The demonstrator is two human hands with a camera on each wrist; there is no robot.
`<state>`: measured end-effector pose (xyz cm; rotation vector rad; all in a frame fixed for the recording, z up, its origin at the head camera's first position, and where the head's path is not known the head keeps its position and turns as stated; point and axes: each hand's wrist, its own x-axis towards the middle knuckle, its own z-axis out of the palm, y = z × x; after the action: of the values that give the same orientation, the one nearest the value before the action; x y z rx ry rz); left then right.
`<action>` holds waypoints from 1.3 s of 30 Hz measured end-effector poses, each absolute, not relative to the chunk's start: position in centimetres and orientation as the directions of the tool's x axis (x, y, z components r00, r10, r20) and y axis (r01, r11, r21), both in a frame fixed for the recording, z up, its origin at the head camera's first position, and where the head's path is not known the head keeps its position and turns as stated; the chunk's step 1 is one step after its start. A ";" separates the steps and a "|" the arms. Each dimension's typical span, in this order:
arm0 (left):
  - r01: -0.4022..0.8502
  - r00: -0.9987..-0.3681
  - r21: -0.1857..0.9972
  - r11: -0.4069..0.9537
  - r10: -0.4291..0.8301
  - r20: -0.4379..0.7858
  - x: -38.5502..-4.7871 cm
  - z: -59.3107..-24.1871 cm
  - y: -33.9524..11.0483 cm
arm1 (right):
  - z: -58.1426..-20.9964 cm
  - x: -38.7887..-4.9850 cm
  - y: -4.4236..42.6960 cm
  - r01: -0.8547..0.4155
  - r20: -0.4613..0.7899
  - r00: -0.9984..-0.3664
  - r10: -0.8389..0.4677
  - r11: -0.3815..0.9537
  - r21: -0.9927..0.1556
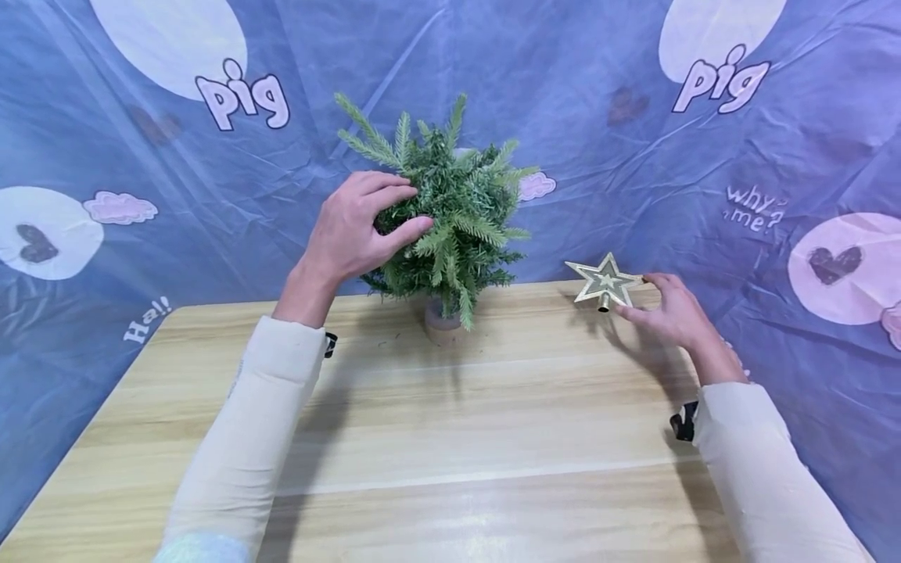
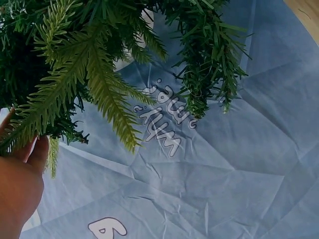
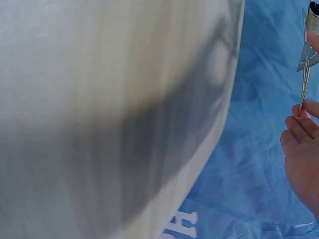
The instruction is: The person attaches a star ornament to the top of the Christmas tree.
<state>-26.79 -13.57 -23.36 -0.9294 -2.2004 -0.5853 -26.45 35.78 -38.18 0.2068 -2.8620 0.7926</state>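
A small artificial Christmas tree (image 1: 457, 203) with bushy green branches stands upright at the back of the table. My left hand (image 1: 359, 223) is at its left side, thumb and fingers spread apart against the foliage. Some fingertips vanish among the needles; in the left wrist view, a branch (image 2: 94, 74) crosses in front of this hand (image 2: 20, 184). To the right of the tree, my right hand (image 1: 669, 313) pinches one point of a gold star tree topper (image 1: 605, 280) above the table. The star's short socket points down. Only part of the star (image 3: 305, 64) shows edge-on in the right wrist view.
The wooden table (image 1: 493, 438) has light grain and rounded back corners. Blue fabric (image 1: 563, 78) printed with words, hearts and clouds hangs behind and beside it. The tree's round base (image 1: 443, 324) rests near the back edge. Dark wrist cameras (image 1: 683, 422) stick out below the sleeves.
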 end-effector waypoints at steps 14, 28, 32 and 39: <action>0.747 -0.534 0.162 0.645 0.436 0.724 -26.9 -23.3 -13.6 | -34.7 -26.1 34.0 -0.199 0.251 -0.965 -0.078 0.839 -0.506; 0.769 -0.498 0.149 0.622 0.436 0.750 -27.2 -23.5 -13.6 | -32.8 -25.9 32.6 -0.229 0.318 -0.946 -0.067 0.832 -0.506; 0.766 -0.509 0.157 0.623 0.439 0.740 -27.1 -23.5 -13.6 | -32.2 -25.8 32.2 -0.238 0.335 -0.940 -0.065 0.826 -0.510; 0.767 -0.507 0.158 0.622 0.436 0.744 -27.0 -23.6 -13.7 | -31.1 -25.5 31.3 -0.263 0.378 -0.924 -0.062 0.821 -0.508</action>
<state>-27.04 -13.74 -23.58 -0.9384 -2.1675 -0.6309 -25.53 31.28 -31.11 0.2453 -2.6580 0.8125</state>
